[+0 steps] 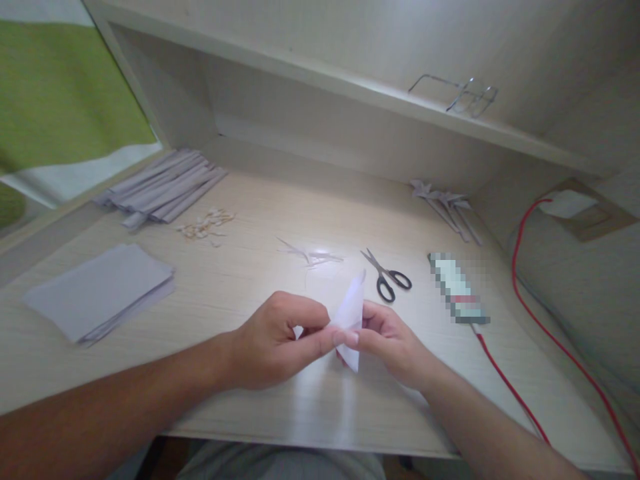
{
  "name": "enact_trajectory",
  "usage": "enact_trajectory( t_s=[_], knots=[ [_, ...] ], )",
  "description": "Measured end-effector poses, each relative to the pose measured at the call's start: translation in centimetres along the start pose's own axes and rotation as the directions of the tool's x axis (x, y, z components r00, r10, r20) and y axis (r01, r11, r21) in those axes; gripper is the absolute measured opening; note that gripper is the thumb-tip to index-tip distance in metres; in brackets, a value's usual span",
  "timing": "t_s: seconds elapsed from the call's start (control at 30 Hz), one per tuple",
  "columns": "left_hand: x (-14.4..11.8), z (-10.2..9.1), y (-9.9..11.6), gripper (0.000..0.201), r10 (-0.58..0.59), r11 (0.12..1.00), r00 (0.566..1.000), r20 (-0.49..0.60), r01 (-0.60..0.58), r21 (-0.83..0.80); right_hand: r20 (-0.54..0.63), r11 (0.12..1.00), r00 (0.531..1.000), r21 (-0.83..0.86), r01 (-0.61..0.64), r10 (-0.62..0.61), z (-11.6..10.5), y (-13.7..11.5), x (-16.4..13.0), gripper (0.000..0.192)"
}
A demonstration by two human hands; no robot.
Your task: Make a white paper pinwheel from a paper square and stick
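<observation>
While you look down at the pale wooden desk (260,220) that fills most of the frame, a long shelf (350,87) runs across the top with a pair of glasses (465,97) lying on it at the upper right. At the left edge sits a stack of grey paper sheets (100,290), and behind it in the upper left lies a bundle of rolled paper tubes (163,187), with a small scatter of tan scraps (207,223) just beside them. A red cable (530,293) loops down the right side of the frame and reaches a blurred-out object (457,290) right of centre. Further back on the right lie a few folded paper pieces with long stems (447,207). Near the middle of the desk you can see thin white paper slivers (313,255), and to their right a small pair of scissors (387,275) with black handles, lying shut and well apart from your hands.

Your left hand (273,340) sits just below centre, fingers curled and thumb pressed forward, pinching the lower left edge of the folded white paper (353,307). Your right hand (393,343) meets it from the right, fingers closed narrowly on the same piece. That paper stands roughly upright between both hands at the centre of the frame, its pointed tip rising above your fingertips and its lower corner hanging just over the desk
</observation>
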State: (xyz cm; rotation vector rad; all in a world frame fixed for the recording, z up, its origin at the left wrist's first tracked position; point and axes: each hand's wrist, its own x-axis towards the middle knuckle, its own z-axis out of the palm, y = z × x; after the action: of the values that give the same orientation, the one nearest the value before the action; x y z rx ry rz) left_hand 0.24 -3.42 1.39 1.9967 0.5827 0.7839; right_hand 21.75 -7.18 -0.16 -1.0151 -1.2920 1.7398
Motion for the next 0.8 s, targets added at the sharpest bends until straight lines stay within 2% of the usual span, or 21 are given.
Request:
enact_trajectory(
  t_s=[0.23, 0.47, 0.7, 0.8],
  knots=[
    [-0.01, 0.06, -0.28, 0.046, -0.096, 0.994, 0.995, 0.015, 0.096, -0.047, -0.028, 1.0, 1.0, 0.011, 0.002, -0.002, 0.17, 0.09, 0.01, 0.018],
    [0.09, 0.02, -0.4, 0.048, -0.184, 0.967, 0.983, 0.028, 0.186, -0.174, -0.126, 0.995, 0.988, -0.049, 0.086, -0.092, -0.45, -0.24, 0.17, 0.019],
    [0.05, 0.14, -0.9, 0.038, -0.265, 0.952, 0.963, 0.048, 0.269, -0.148, -0.136, 0.994, 0.988, -0.087, 0.068, -0.08, -0.45, -0.52, 0.06, 0.018],
    [0.14, -0.02, -0.87, 0.04, -0.29, 0.941, 0.952, 0.099, 0.302, -0.153, -0.197, 0.986, 0.974, -0.147, 0.08, -0.109, -0.66, -0.51, 0.06, 0.02]
  ],
)
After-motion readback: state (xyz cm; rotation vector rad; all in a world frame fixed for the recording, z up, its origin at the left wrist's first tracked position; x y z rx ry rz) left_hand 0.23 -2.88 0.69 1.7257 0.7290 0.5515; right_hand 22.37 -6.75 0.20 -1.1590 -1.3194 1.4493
